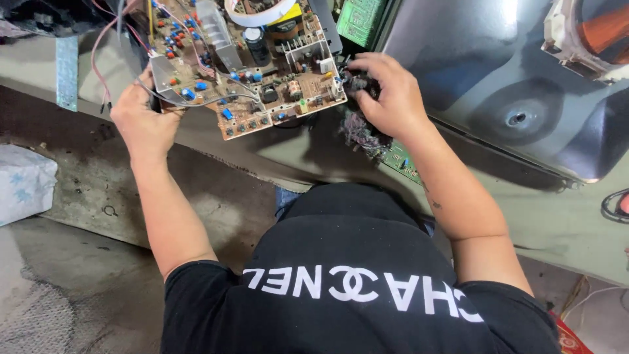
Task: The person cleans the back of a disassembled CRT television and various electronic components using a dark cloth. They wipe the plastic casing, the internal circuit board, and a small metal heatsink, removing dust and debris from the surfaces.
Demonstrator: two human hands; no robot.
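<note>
A tan circuit board (262,72), crowded with blue, red and black parts, is tilted up above a dusty bench. My left hand (141,121) grips the board's left edge by a metal heat sink and loose grey and red wires (108,46). My right hand (386,92) closes on a dusty dark clump of wires or cloth (360,131) at the board's right edge. Beneath that hand a small green circuit board (403,160) peeks out.
A large dark glass picture tube (517,98) lies at the right, with a copper coil (606,29) at its top corner. A white plastic bag (23,183) sits at the left. Another green board (360,19) is at the top. My black shirt (354,282) fills the foreground.
</note>
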